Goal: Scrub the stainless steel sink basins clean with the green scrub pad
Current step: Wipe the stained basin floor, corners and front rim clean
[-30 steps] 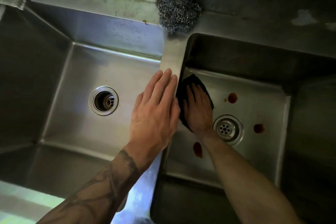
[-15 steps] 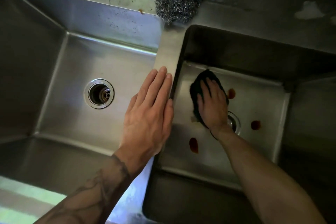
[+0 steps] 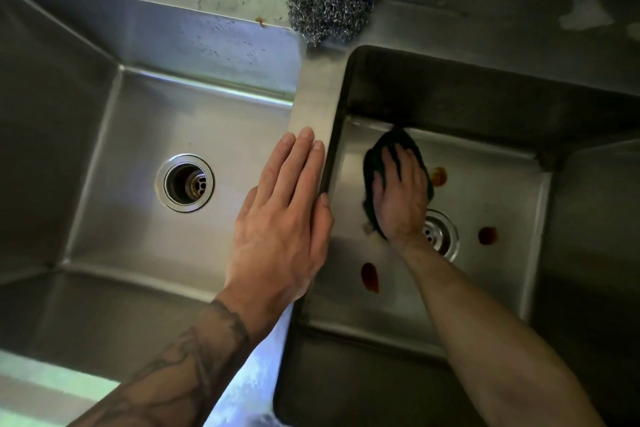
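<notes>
Two stainless steel basins lie side by side, split by a narrow divider (image 3: 313, 104). In the right basin (image 3: 502, 191) my right hand (image 3: 401, 198) presses the dark green scrub pad (image 3: 372, 163) flat on the floor, fingers straight, near the back-left corner and partly over the drain (image 3: 441, 234). Three reddish-brown stains mark that floor: one (image 3: 438, 177) just right of the pad, one (image 3: 487, 235) right of the drain, one (image 3: 369, 277) near the front. My left hand (image 3: 284, 218) rests flat on the divider, fingers straight. The left basin (image 3: 138, 236) has an open drain (image 3: 184, 183).
A ball of steel wool (image 3: 325, 5) sits on the back ledge above the divider. The back ledge (image 3: 502, 28) runs behind both basins, with a pale patch (image 3: 585, 15) at the right.
My right hand has slid the pad from the basin's left side toward the back and right, closer to the upper stain and over the drain's edge. My left hand stays on the divider.
</notes>
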